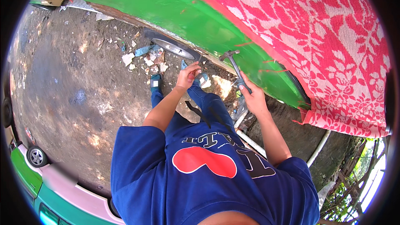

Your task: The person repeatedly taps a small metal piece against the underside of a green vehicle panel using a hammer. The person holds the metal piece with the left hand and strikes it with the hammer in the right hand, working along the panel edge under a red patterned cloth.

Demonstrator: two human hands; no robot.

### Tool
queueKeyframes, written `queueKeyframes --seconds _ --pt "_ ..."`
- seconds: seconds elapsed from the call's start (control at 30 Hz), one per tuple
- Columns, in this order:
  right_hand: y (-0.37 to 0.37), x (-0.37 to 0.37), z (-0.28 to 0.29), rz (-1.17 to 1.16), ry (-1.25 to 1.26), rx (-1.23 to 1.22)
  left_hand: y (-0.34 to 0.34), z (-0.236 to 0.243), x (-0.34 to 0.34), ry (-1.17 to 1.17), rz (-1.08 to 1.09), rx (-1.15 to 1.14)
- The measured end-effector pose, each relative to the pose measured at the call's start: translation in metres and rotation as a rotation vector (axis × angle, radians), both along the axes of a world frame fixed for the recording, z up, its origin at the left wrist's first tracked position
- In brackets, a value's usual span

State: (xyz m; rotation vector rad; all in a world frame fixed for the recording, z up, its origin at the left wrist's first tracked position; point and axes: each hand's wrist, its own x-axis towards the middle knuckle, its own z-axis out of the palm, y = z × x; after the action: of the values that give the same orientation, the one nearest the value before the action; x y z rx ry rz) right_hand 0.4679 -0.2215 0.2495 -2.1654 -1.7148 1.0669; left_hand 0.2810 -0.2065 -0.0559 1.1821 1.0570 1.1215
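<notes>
My right hand (254, 96) is closed around the handle of a claw hammer (236, 66). The hammer's head points up and away, just in front of the green vehicle body panel (175, 14). Left of it, my left hand (186, 77) is closed on a small tool with a red handle (192, 74), apparently a screwdriver. Its thin dark end points toward the panel's lower edge, and most of the handle is hidden by my fingers. Both hands are above my shoes, apart from each other.
A red and white patterned cloth (291, 21) drapes over the vehicle. A wheel (173, 48) sits under its lower edge. Broken pieces and rubbish (152, 58) litter the dirt ground. White pipes (252, 142) lie at my right; another vehicle (75, 193) stands at lower left.
</notes>
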Motion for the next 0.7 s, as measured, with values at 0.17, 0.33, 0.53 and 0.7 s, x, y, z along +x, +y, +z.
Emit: queueKeyframes --seconds 0.17,0.33,0.53,0.7 --pt "-0.016 0.009 0.001 -0.032 0.024 0.07 0.023 0.019 0.0 -0.037 0.032 -0.234" --pt "-0.037 0.008 0.002 -0.141 0.081 0.105 0.048 0.011 -0.002 -0.185 0.146 -0.171" --pt "-0.075 -0.002 -0.012 -0.333 0.184 0.164 0.061 0.014 -0.008 -0.083 0.033 -0.239" --pt "-0.112 -0.016 -0.03 -0.537 0.248 0.237 0.063 0.002 -0.015 0.128 -0.109 -0.238"
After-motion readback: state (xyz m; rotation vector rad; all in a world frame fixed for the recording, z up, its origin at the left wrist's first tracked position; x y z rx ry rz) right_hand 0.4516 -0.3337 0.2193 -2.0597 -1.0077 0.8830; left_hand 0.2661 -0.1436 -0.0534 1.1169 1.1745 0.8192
